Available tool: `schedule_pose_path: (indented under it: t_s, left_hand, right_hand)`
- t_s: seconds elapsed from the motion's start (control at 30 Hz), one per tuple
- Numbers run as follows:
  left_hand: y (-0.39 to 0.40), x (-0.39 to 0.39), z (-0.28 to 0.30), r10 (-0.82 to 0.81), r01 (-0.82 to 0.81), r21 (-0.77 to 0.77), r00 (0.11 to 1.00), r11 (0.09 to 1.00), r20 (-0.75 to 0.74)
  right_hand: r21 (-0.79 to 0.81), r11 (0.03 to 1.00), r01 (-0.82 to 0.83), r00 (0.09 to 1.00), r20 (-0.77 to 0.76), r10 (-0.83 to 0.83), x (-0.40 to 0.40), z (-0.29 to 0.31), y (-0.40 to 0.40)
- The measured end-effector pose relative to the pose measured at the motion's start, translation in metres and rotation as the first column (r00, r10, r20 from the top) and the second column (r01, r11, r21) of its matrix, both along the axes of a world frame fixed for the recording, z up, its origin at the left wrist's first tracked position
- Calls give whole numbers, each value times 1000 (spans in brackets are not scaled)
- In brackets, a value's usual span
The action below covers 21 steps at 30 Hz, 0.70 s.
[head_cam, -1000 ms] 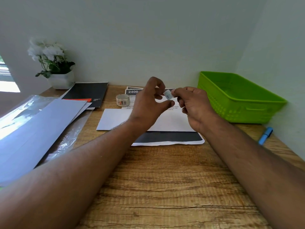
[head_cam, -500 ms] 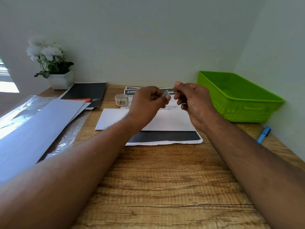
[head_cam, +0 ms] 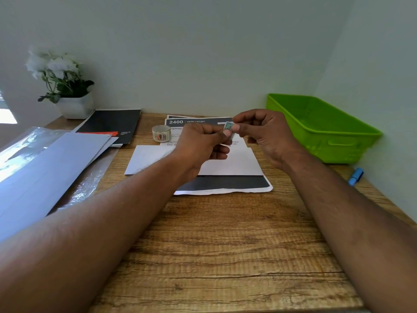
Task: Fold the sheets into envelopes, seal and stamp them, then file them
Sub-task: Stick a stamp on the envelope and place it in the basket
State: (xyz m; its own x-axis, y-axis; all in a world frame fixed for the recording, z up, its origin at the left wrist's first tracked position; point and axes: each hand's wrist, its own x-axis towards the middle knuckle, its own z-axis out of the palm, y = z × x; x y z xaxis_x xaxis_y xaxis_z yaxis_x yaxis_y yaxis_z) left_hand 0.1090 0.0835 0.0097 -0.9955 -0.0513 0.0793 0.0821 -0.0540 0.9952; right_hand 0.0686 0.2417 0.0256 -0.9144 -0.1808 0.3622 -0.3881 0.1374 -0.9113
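Observation:
A small greenish stamp (head_cam: 228,127) is pinched between the fingertips of my left hand (head_cam: 203,145) and my right hand (head_cam: 264,134), held up above the desk. Below the hands a white envelope (head_cam: 149,159) lies flat on a printed black-and-white sheet (head_cam: 225,184). A roll of patterned stamp tape (head_cam: 161,133) stands just behind the envelope, to the left of my hands. A stack of white envelopes (head_cam: 45,166) lies on a clear plastic sleeve at the left.
A green plastic basket (head_cam: 320,129) stands at the right against the wall, with a blue marker (head_cam: 355,176) in front of it. A black notebook (head_cam: 110,125) and a white potted flower (head_cam: 65,86) sit at the back left. Bare wooden desk (head_cam: 225,245) lies in front.
Both hands have stayed together over the envelope while working the stamp between the fingertips. The left hand closed from spread fingers into a pinch, and the stamp's printed face now shows.

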Motion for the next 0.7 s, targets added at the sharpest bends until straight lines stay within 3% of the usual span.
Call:
schedule_pose_path:
  t_s: [0.1, 0.17, 0.23, 0.33, 0.43, 0.6, 0.7]
  left_hand:
    - [0, -4, -6, 60, -90, -296, 992, 951, -109]
    - [1, -7, -8, 72, -225, -534, 954, 815, -291]
    - [1, -11, -8, 24, -288, -658, 925, 696, -379]
    - [1, -17, -14, -79, -162, -780, 962, 605, -261]
    - [2, -19, -22, -171, -36, -880, 976, 474, -132]
    - [-5, -20, -25, -244, -1, -892, 962, 451, -124]
    - [0, -20, -25, -293, -9, -946, 950, 324, -109]
  right_hand:
    - [13, 1000, 20, 1000, 12, -20, -8, 6, 16]
    - [89, 996, 19, 999, 43, -23, -13, 6, 29]
    - [197, 980, 4, 997, 81, -20, -16, 2, 37]
    - [333, 942, -38, 993, 119, -2, -20, -4, 39]
    - [373, 927, -38, 992, 123, -9, -24, -9, 41]
    - [363, 931, -39, 994, 109, -1, -25, -13, 38]
    - [356, 934, -36, 994, 105, -2, -27, -13, 43]
